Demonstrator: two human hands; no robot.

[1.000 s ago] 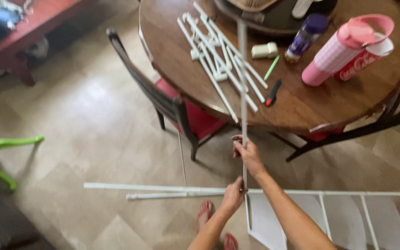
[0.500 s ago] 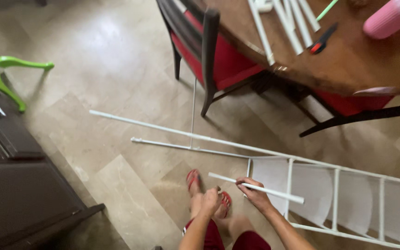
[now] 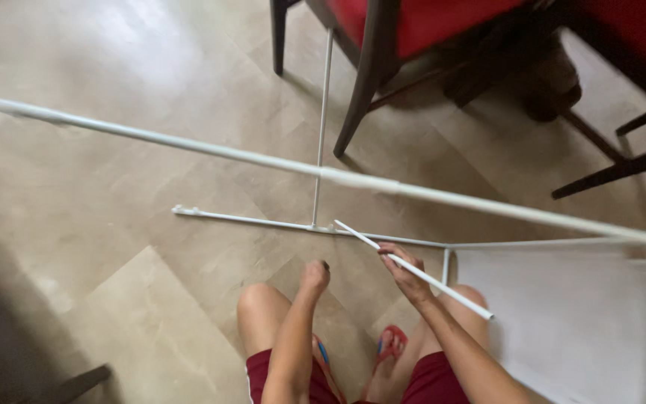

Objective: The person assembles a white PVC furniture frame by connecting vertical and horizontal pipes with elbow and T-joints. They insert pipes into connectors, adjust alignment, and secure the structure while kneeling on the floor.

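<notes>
Right hand (image 3: 405,275) gripping white rod (image 3: 420,274) (tilted), left hand (image 3: 314,277) fisted

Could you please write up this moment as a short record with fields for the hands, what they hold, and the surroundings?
right hand: right hand grips a short white rod, tilted, its far end near the lower white rail
left hand: left hand closed, beside the rod, holding nothing visible
frame: long white rail crosses above the floor; thin upright rod meets the lower rail
surroundings: dark chair with red seat; tiled floor; red sandals
</notes>
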